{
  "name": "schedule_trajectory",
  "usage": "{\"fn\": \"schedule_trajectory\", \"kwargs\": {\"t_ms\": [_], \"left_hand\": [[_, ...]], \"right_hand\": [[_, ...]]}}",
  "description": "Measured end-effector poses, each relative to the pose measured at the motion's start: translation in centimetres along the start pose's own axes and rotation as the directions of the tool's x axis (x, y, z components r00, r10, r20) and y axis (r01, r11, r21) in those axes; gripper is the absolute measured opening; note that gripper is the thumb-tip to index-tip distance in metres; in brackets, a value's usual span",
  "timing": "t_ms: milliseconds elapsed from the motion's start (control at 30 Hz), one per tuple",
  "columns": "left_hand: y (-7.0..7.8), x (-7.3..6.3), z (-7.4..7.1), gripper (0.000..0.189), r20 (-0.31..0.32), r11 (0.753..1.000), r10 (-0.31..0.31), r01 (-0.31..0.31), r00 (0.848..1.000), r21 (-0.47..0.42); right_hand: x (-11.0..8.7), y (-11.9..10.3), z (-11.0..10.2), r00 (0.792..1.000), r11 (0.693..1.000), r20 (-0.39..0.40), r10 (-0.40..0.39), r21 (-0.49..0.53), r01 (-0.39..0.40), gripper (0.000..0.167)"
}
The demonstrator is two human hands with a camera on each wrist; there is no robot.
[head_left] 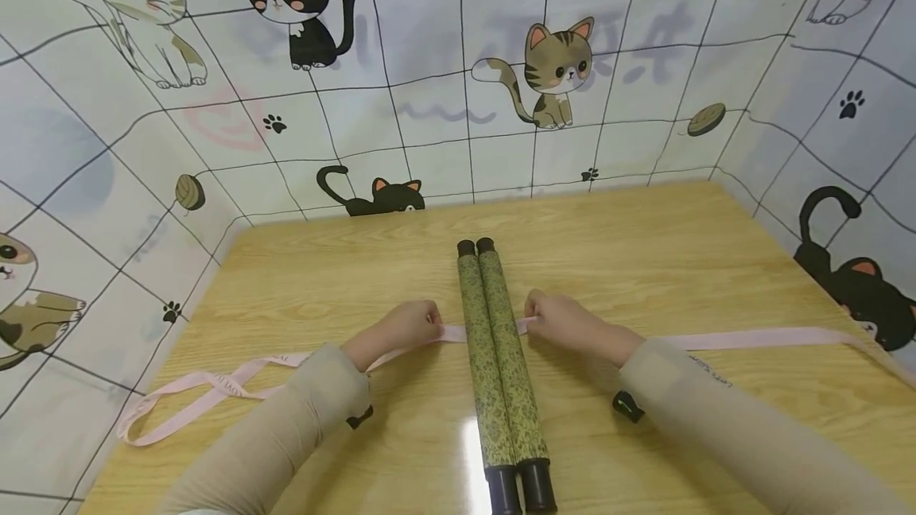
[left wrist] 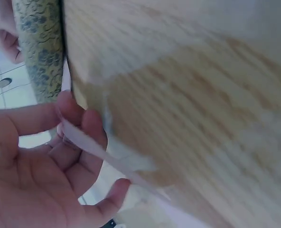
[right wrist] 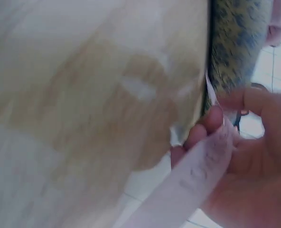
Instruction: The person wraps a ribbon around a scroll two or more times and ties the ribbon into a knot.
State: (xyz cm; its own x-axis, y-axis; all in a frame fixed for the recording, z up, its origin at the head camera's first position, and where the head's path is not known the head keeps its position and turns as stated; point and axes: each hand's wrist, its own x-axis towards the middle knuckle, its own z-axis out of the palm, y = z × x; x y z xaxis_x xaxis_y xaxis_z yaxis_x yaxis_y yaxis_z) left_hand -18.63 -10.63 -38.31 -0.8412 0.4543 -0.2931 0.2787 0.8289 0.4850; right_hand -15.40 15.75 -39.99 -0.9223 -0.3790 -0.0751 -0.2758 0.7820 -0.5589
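Pink ribbon (head_left: 453,333) lay crosswise beneath two patterned rolls (head_left: 483,356), which rested side by side on the wooden table (head_left: 608,253), their long axes running away from us. We judged the ribbon feather-light, limp and perhaps a little slick, ready to twist or slide through loose fingertips; it called for a firm pinch close to the rolls, on both sides. We took the rolls to be stiff but likely to turn against each other, best held around the middle and not by the dark end caps (head_left: 504,491).

With our left hand (head_left: 409,328) we pinched the ribbon between the fingertips just beside the left-hand roll, leaving almost no gap; with our right hand (head_left: 568,330) we pinched it in the same way, near the other roll.

As for looks, we saw a flat, narrow, pale pink band with dark lettering, part of which seemed to read LOVE in the right wrist view. Its left end lay in loose, crossing loops, while the right length passed behind our sleeve and on toward the picture's edge. We noted a dense dark figure on the rolls' yellowish-green covering, blurred in the wrist views.
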Motion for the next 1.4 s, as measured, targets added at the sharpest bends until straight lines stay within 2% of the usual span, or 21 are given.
{"fn": "schedule_trajectory", "kwargs": {"t_ms": [67,133,200,267,333,400,500,567,633,700,767,800,867,933,1000,1067,1167,1233,1333,1400], "left_hand": [[-0.2,-0.4,-0.1,0.017,0.033,0.999,-0.013,0.015,0.999,-0.042],[-0.3,-1.0,-0.4,0.029,0.043,0.999,-0.024,0.025,0.999,-0.021],[-0.3,-1.8,-0.8,0.038,0.032,0.998,-0.028,0.026,0.999,0.054],[-0.3,-2.5,-1.3,0.038,-0.007,0.985,-0.002,0.003,1.000,0.172],[-0.4,-3.3,-1.9,0.031,-0.054,0.961,0.029,-0.012,0.998,0.277],[-0.6,-3.9,-2.4,0.021,-0.109,0.933,0.057,-0.014,0.992,0.359],[-1.3,-4.7,-3.3,0.009,-0.187,0.884,0.096,0.002,0.978,0.467],[-1.9,-5.1,-3.8,0.009,-0.232,0.846,0.106,0.035,0.967,0.533],[-2.5,-5.4,-4.4,0.010,-0.271,0.815,0.107,0.072,0.956,0.575],[-3.2,-5.7,-4.8,0.011,-0.319,0.798,0.089,0.125,0.944,0.590],[-3.9,-6.1,-5.3,0.013,-0.370,0.800,0.054,0.182,0.928,0.571],[-4.1,-6.2,-5.4,0.014,-0.398,0.811,0.026,0.213,0.917,0.545],[-4.7,-6.5,-5.8,0.015,-0.455,0.826,-0.026,0.275,0.890,0.492],[-5.1,-6.8,-6.0,0.017,-0.490,0.837,-0.070,0.318,0.869,0.445],[-5.4,-7.0,-6.2,0.020,-0.518,0.860,-0.107,0.341,0.849,0.380],[-5.5,-7.1,-6.4,0.025,-0.541,0.886,-0.123,0.338,0.832,0.317],[-5.2,-7.0,-6.8,0.031,-0.565,0.946,-0.145,0.280,0.812,0.161],[-4.7,-6.8,-7.3,0.032,-0.593,0.975,-0.145,0.217,0.792,0.051],[-3.6,-6.5,-8.2,0.033,-0.640,0.990,-0.139,0.095,0.756,-0.102],[-2.8,-6.4,-8.8,0.033,-0.684,0.989,-0.118,0.024,0.720,-0.145]], "right_hand": [[-0.5,0.2,-0.3,0.999,1.000,0.026,-0.024,-0.010,0.024,0.026],[-1.0,0.2,-0.7,0.999,0.996,0.030,-0.044,-0.081,0.046,0.034],[-1.6,0.2,-1.1,0.997,0.980,0.003,-0.072,-0.187,0.071,0.034],[-2.2,0.2,-1.5,0.994,0.949,-0.048,-0.099,-0.305,0.080,0.024],[-2.8,0.3,-1.9,0.985,0.918,-0.107,-0.135,-0.388,0.084,0.012],[-3.4,0.4,-2.4,0.966,0.884,-0.176,-0.189,-0.459,0.090,0.004],[-4.1,0.7,-3.1,0.928,0.838,-0.272,-0.254,-0.540,0.071,0.003],[-4.6,0.9,-3.7,0.913,0.811,-0.315,-0.258,-0.584,0.027,0.003],[-4.9,1.2,-4.2,0.917,0.789,-0.331,-0.222,-0.614,-0.031,0.001],[-5.2,1.4,-4.6,0.930,0.789,-0.336,-0.148,-0.607,-0.094,0.008],[-5.3,1.7,-5.0,0.938,0.820,-0.345,-0.041,-0.548,-0.165,0.021],[-5.4,1.9,-5.2,0.937,0.839,-0.349,0.012,-0.506,-0.199,0.023],[-5.5,2.2,-5.4,0.928,0.883,-0.357,0.105,-0.396,-0.252,0.027],[-5.6,2.5,-5.4,0.917,0.914,-0.355,0.182,-0.283,-0.291,0.030],[-5.5,2.7,-5.4,0.910,0.936,-0.349,0.223,-0.184,-0.300,0.036],[-5.4,2.8,-5.3,0.899,0.954,-0.369,0.235,-0.088,-0.286,0.040],[-5.1,2.8,-5.3,0.863,0.974,-0.461,0.208,0.021,-0.224,0.041],[-4.9,2.5,-5.6,0.828,0.985,-0.535,0.168,0.062,-0.160,0.041],[-4.5,1.4,-6.5,0.782,0.989,-0.608,0.135,0.129,-0.070,0.043],[-4.2,0.4,-7.2,0.758,0.987,-0.642,0.116,0.160,-0.015,0.044]]}}
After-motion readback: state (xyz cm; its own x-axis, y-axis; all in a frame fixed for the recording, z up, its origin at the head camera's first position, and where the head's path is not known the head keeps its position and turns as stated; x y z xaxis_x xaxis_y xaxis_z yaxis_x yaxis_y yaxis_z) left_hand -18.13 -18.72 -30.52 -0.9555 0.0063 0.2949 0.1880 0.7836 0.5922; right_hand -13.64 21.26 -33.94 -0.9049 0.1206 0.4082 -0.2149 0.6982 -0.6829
